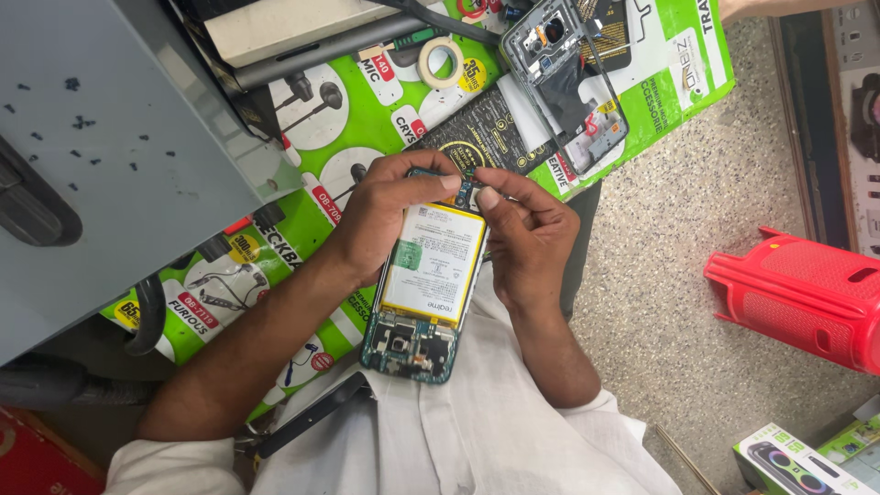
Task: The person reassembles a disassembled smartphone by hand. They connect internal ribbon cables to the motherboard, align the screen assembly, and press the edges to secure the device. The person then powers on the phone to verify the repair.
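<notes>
1. Left hand (385, 215) – wrist bent, forearm slanting up from lower left – grasps the opened phone (426, 289) along its left edge, thumb at the top end.
2. Right hand (524, 240) – fingers (490, 195) curled, pinching at the phone's top.
3. The phone sits above the lap, just off the green counter (348, 119).

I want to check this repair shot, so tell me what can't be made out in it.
Head view only:
- Far end of the opened phone: covered by the left hand and right hand.
- What the fingertips pinch: too small.
- Phone frame: top cut by the picture edge.
- Black specks on the grey surface: too small.
</notes>
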